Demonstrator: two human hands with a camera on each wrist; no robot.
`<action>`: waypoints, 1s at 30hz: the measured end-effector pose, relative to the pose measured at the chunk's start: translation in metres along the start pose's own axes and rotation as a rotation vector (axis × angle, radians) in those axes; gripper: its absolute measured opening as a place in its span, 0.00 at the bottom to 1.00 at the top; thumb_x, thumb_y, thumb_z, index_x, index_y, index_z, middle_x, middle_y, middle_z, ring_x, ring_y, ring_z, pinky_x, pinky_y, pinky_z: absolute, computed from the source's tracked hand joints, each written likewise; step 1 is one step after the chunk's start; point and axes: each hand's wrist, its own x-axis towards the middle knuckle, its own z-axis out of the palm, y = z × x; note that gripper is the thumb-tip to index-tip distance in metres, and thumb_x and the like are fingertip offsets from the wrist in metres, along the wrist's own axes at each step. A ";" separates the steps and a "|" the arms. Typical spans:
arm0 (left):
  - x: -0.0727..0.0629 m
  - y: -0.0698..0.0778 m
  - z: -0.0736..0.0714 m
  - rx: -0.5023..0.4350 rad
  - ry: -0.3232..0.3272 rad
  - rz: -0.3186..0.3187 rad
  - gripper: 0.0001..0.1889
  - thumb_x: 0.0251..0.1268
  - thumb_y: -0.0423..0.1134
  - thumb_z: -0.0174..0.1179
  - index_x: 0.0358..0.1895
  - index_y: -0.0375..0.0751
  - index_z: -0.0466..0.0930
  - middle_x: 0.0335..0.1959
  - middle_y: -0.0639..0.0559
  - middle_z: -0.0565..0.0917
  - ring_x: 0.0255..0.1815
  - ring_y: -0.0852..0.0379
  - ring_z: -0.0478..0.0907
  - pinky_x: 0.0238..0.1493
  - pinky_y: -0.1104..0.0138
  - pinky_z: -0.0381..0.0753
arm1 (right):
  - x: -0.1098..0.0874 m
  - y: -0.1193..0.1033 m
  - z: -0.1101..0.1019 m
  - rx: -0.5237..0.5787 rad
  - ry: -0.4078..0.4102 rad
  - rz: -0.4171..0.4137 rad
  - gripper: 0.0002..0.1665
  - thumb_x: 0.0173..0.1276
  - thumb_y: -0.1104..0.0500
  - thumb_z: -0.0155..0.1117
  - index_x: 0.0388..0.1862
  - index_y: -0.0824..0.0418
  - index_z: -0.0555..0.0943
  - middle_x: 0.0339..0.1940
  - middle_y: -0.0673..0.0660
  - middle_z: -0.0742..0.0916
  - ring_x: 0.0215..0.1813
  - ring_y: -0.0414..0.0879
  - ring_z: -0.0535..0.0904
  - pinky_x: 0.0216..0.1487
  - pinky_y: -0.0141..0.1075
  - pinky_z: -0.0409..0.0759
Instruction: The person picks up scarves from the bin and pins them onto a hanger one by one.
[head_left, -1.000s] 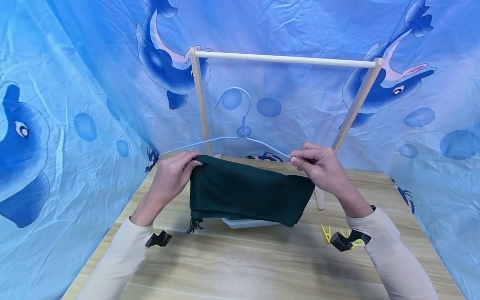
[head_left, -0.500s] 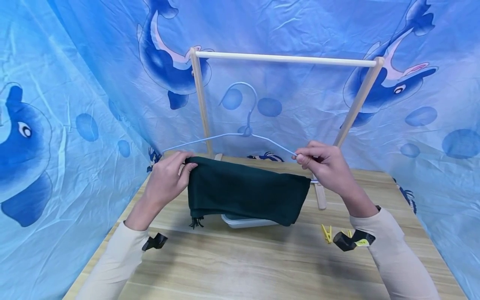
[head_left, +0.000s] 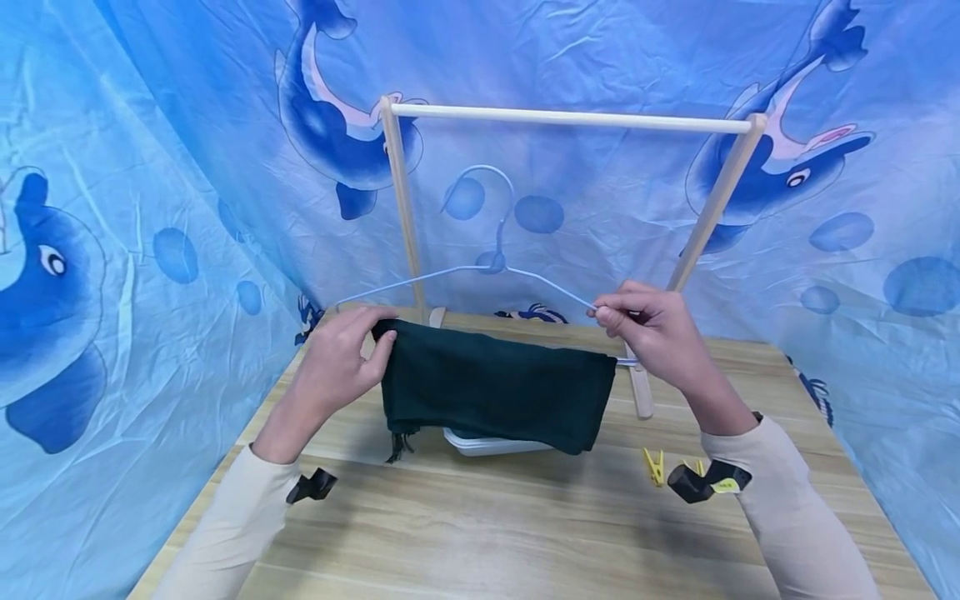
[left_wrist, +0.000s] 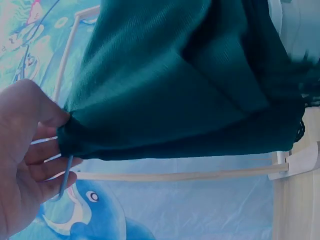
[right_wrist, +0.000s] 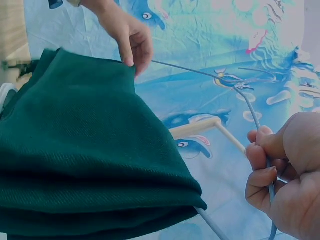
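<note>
A dark green fringed scarf (head_left: 495, 387) hangs folded over the lower bar of a light blue wire hanger (head_left: 551, 287). My left hand (head_left: 345, 354) pinches the scarf's upper left corner, thumb in front; in the left wrist view the hanger's wire shows by the fingers under that corner. My right hand (head_left: 648, 329) grips the hanger's right shoulder, fingers curled round the wire in the right wrist view. Between the scarf's right edge and this hand a short stretch of the bar (head_left: 627, 362) is bare. The hanger's hook (head_left: 510, 196) points up.
Behind the hanger stands a wooden rack with a white top rail (head_left: 570, 117). A white tray (head_left: 495, 447) sits on the wooden table (head_left: 465, 533), partly hidden under the scarf. Yellow clothespins (head_left: 655, 467) lie at the right. Blue dolphin-print cloth (head_left: 187, 142) surrounds the table.
The scarf's right edge has slid left along the bar, baring a stretch beside my right hand. The hanger and right hand have shifted slightly right; the left hand keeps its pinch.
</note>
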 end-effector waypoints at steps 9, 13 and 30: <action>0.006 0.001 0.009 -0.098 -0.105 0.144 0.17 0.59 0.41 0.75 0.49 0.37 0.87 0.47 0.43 0.88 0.52 0.43 0.83 0.57 0.49 0.80 | -0.001 -0.002 -0.003 0.003 0.025 0.046 0.09 0.69 0.77 0.62 0.40 0.73 0.88 0.25 0.53 0.80 0.26 0.44 0.73 0.25 0.28 0.71; 0.008 -0.002 0.010 -0.066 -0.106 0.190 0.18 0.54 0.39 0.78 0.46 0.36 0.87 0.43 0.43 0.89 0.48 0.43 0.84 0.53 0.49 0.81 | -0.001 -0.002 -0.004 0.000 0.028 0.045 0.09 0.69 0.77 0.62 0.40 0.72 0.88 0.25 0.53 0.79 0.26 0.42 0.72 0.25 0.28 0.71; 0.005 0.001 0.004 -0.089 -0.102 0.160 0.20 0.61 0.47 0.74 0.50 0.37 0.86 0.46 0.43 0.88 0.51 0.44 0.84 0.58 0.49 0.80 | 0.004 0.003 -0.001 -0.017 0.012 0.036 0.08 0.69 0.75 0.64 0.40 0.71 0.89 0.27 0.53 0.82 0.28 0.41 0.75 0.28 0.27 0.73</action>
